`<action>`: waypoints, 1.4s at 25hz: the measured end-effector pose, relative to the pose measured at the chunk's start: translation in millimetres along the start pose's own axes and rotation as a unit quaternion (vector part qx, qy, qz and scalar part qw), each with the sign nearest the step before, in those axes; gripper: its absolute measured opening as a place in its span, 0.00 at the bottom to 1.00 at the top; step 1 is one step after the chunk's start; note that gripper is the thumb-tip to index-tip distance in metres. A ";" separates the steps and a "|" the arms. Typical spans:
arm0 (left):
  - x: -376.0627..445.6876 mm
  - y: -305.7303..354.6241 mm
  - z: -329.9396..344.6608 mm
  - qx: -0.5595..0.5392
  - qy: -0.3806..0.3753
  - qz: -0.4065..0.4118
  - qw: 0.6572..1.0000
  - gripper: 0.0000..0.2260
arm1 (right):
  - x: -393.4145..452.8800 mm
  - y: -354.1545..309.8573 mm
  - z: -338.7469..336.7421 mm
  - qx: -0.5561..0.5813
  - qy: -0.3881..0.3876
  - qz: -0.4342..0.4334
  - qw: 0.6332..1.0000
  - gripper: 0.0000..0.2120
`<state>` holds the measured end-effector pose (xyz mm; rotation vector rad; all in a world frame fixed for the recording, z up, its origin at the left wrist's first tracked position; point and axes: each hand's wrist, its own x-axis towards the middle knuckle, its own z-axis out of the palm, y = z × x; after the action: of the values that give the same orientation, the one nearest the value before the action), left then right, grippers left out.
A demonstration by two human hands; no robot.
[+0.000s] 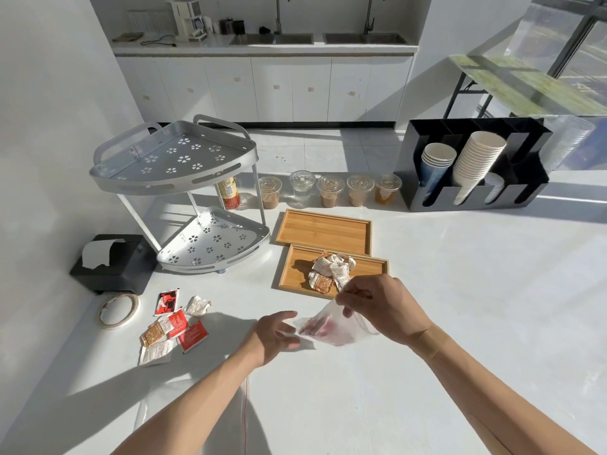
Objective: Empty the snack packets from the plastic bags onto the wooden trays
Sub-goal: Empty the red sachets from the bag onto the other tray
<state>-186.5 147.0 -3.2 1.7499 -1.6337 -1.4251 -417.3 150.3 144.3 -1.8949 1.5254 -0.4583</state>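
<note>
Office pantry, by the look of it.
Twin sinks (317,38) and white cabinets (262,88) across the top; cup dispenser (476,165) with stacked paper cups (473,164) at right.

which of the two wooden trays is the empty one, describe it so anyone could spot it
Start at the silver two-tier corner rack on the white table; two rectangular bamboo trays lie just to its right. The empty bamboo tray is the farther one, nearest the row of lidded clear cups. The nearer tray holds crumpled snack packets, while this one is bare.
</note>
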 end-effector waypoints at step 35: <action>183.8 152.0 -121.2 0.172 0.265 0.033 0.948 0.03 | 269.2 126.3 -22.1 0.102 0.033 0.216 0.970 0.10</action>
<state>-199.6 -102.1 93.7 2.0102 -1.6712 -0.5732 -453.2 -127.0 40.4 -1.3517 1.7989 -0.4597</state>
